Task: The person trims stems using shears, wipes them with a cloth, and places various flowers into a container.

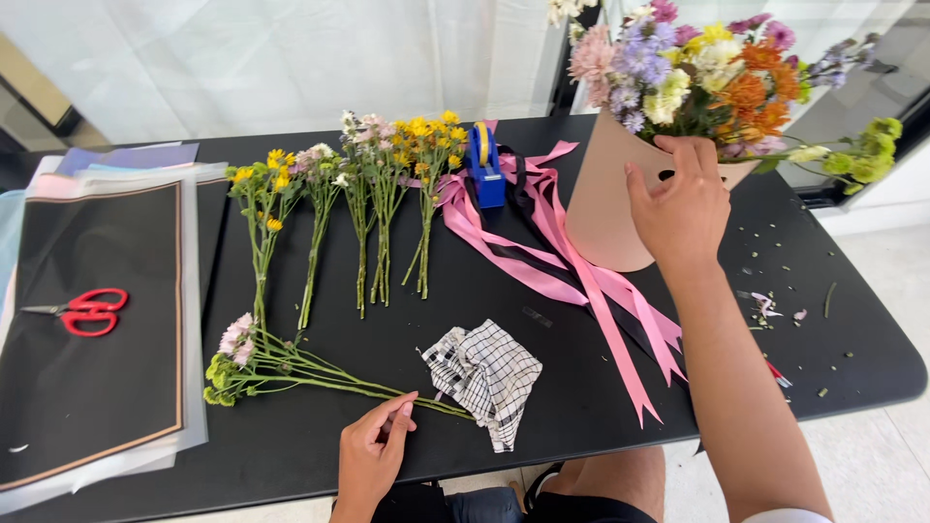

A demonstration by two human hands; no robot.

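My right hand (680,205) grips the rim of a beige cone-shaped paper wrap (605,199) that holds a mixed bouquet (712,77) of orange, purple, pink and yellow flowers at the table's far right. My left hand (376,451) rests near the front edge, its fingertips pinching the stem ends of a few loose flowers (291,366) with pink and green heads that lie flat, pointing left. A crumpled black-and-white checked cloth (487,378) lies just right of that hand.
Bunches of yellow, white and pink flowers (373,189) lie in a row across the black table (852,339). Pink and black ribbons (572,261) and a blue tape dispenser (485,165) sit mid-table. Red scissors (85,311) rest on stacked wrapping sheets (92,387) at left.
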